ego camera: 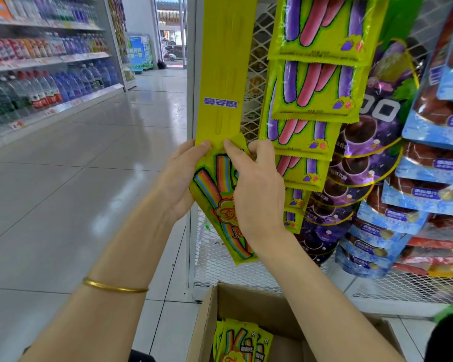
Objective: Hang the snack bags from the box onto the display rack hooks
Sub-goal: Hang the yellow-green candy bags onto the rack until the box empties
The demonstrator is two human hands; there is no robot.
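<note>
Snack bag [220,202]: yellow-green, rainbow-strip print, held in the air in front of the white mesh rack [220,262]. Long axis near vertical, slightly tilted; top seam up, bottom end lower and a little to the right. Top seam meets the lower end of the yellow hanging strip [225,74], just under the strip's lowest slot; whether it is hooked on, cannot tell.

Cardboard box [205,320] open on the floor below, more rainbow bags [237,340] standing upright in it. Just right of the strip, a column of purple-and-pink stick bags [316,87] overlapping downward; further right, purple grape bags [363,152] and blue bags [429,165].

Room: shop aisle, glossy pale tiled floor [76,178], bottle shelves [37,82] along the left side, open doorway [171,35] at the far end.

Left hand [179,178]: thumb on the front at the bag's upper left corner and the strip's bottom edge, fingers behind, pinching. Gold bangle [114,286] on that forearm.

Right hand [256,194]: thumb pressed on the front of the top seam, fingers curled behind the upper right corner, pinching it
</note>
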